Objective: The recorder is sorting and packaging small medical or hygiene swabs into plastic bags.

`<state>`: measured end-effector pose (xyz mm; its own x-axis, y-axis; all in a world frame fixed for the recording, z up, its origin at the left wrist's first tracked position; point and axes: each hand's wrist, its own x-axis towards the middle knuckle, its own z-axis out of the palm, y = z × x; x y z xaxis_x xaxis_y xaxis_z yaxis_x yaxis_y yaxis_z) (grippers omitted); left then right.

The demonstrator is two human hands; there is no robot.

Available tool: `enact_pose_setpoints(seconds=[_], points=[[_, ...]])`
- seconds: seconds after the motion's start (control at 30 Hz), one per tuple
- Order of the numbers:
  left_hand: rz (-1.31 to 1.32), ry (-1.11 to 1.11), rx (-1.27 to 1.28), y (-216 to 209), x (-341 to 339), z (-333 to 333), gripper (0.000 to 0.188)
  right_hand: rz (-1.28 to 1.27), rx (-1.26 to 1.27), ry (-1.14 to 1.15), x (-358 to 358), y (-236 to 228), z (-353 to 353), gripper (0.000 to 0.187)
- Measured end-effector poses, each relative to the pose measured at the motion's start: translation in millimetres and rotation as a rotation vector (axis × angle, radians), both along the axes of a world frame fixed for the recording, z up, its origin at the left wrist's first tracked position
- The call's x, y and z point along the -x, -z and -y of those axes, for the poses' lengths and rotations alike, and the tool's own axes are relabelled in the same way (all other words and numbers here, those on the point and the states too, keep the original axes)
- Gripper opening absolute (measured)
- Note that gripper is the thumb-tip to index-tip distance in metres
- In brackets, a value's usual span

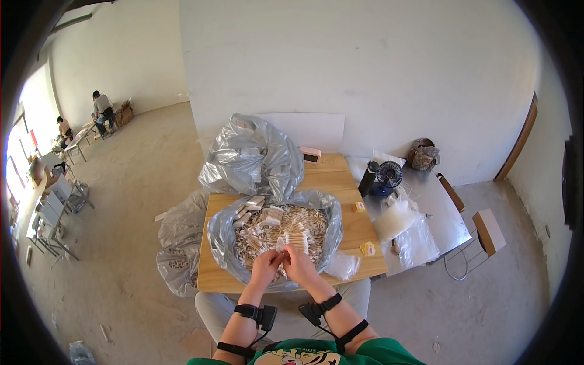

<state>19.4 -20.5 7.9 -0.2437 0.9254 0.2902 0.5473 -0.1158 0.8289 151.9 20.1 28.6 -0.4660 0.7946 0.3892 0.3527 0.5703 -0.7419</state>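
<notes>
- Lettering runs across the front of the green shirt [385, 353], above a cartoon print; dark marks show on the far edge of the wooden worktop [371, 258].
- Two small yellow printed cards [367, 249] lie along the worktop's right side, their print too small to read.
- Two grey plastic bags stand on this worktop: a bulging bag [252, 158] at the back and an open bag [334, 234] in front.
- The loose cotton swabs [313, 220] fill the open bag, too many to count; two neat swab bundles lie on top, one upper bundle [272, 215] and one lower bundle [297, 239] just beyond the right hand [295, 265].
- Several white packets [243, 218] sit at the bag's left side.
- On the metal worktop [447, 228] to the right stand one black bottle [367, 178] and one fan [389, 174].
- Both forearms, each with two black straps, reach forward and converge over the open bag.
- The left hand [265, 267] and right hand meet, fingers bent inward; the grip looks narrow, perhaps on something small, but I cannot tell what either holds.
</notes>
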Motion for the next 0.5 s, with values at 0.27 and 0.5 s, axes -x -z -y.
enact_pose_setpoints(seconds=[0.27, 0.5], points=[[-0.068, -0.001, 0.009, -2, -2, 0, 0.015, 0.066, -0.221, 0.136, -5, 8, -11, 0.023], [-0.179, 0.057, -0.056, 3, -6, -5, 0.009, -0.012, -0.091, 0.083, -2, 17, -12, 0.025]])
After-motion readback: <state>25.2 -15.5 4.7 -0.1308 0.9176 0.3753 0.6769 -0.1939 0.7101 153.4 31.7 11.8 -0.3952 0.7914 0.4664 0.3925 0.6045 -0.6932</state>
